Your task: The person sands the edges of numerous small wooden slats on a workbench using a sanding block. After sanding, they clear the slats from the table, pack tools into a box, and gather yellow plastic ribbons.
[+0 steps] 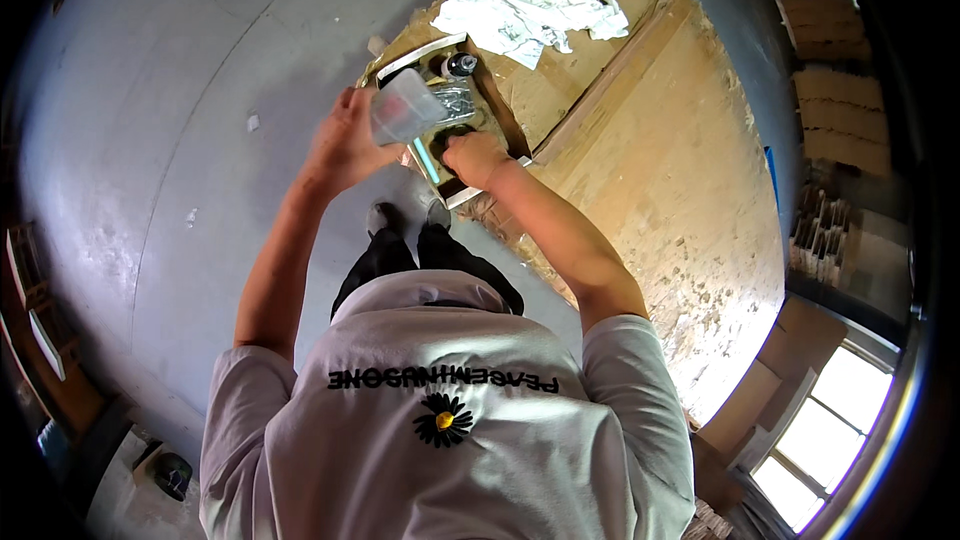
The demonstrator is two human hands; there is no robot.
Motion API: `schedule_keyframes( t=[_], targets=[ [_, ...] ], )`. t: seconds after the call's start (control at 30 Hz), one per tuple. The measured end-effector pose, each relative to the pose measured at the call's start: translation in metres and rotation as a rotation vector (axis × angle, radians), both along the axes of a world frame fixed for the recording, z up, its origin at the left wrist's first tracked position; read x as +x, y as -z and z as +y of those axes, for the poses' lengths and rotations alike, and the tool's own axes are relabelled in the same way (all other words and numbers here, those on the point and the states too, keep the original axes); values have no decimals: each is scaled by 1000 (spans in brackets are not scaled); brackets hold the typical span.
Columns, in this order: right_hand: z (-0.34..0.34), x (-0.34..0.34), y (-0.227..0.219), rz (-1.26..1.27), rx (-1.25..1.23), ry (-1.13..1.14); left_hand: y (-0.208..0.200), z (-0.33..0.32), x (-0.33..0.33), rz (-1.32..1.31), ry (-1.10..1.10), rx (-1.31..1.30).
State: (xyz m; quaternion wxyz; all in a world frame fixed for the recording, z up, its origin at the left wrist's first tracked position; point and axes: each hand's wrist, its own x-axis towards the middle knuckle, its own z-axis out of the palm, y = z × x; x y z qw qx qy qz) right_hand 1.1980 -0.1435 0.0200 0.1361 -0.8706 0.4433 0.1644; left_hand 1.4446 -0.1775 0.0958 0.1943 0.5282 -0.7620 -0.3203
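Note:
My left hand point(345, 148) grips a translucent plastic container point(408, 108) by its side, tilted above the left edge of a shallow open box point(508, 120). Something reddish shows faintly through its wall. Down inside the box is my right hand point(474, 158), its fingers curled at a small dark thing point(455, 131) that I cannot make out. Between the hands a light-blue stick point(427, 161) lies slanted. Farther back in the box are a clear, shiny plastic packet point(455, 100) and a dark bottle with a pale top point(460, 65).
The box stands at the near left corner of a worn, cardboard-covered table point(650, 180). A crumpled white cloth point(530, 15) lies behind it. Cardboard stacks point(840, 120) line the right side, and grey floor point(220, 120) spreads to the left.

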Motion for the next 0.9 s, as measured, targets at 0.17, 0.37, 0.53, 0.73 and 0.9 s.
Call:
schedule_keyframes(
  t=[0.17, 0.37, 0.53, 0.73, 0.9],
  targets=[
    [-1, -5, -4, -4, 77, 11, -2, 15, 21, -86, -61, 0],
    [-2, -6, -7, 47, 96, -12, 10, 30, 14, -90, -126, 55],
    [-4, 0, 4, 57, 93, -122, 22, 37, -2, -40, -151, 45],
    [-13, -16, -6, 30, 88, -201, 22, 45, -12, -3, -171, 36],
    [3, -92, -65, -907, -20, 738, 9, 53, -32, -43, -145, -10]
  ],
)
